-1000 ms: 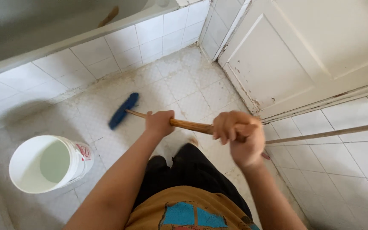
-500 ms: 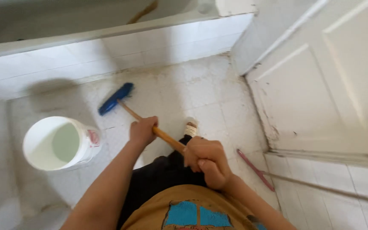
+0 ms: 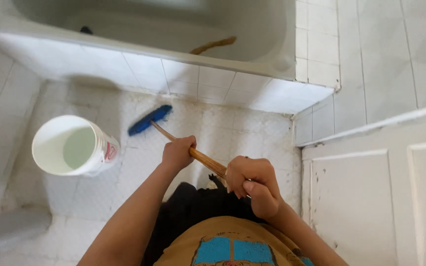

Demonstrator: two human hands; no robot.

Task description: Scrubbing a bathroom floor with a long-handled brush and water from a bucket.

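Note:
A broom with a blue head (image 3: 149,119) and a wooden handle (image 3: 204,160) rests its bristles on the white tiled floor (image 3: 232,133) in front of the bathtub. My left hand (image 3: 177,150) grips the handle lower down, closer to the blue head. Higher up the same handle, my right hand (image 3: 253,184) is closed around it near my body. The handle slants from the floor at upper left toward me at lower right.
A white bucket (image 3: 72,146) holding some liquid stands on the floor to the left. The bathtub (image 3: 183,51) runs along the top, with a brown object (image 3: 214,44) inside. A white door (image 3: 380,197) is at the right. A grey fixture (image 3: 6,229) sits at lower left.
The view has swung, so the tub now fills the top and the door sits at the right. The broom head stays near the tub base, both hands keeping hold.

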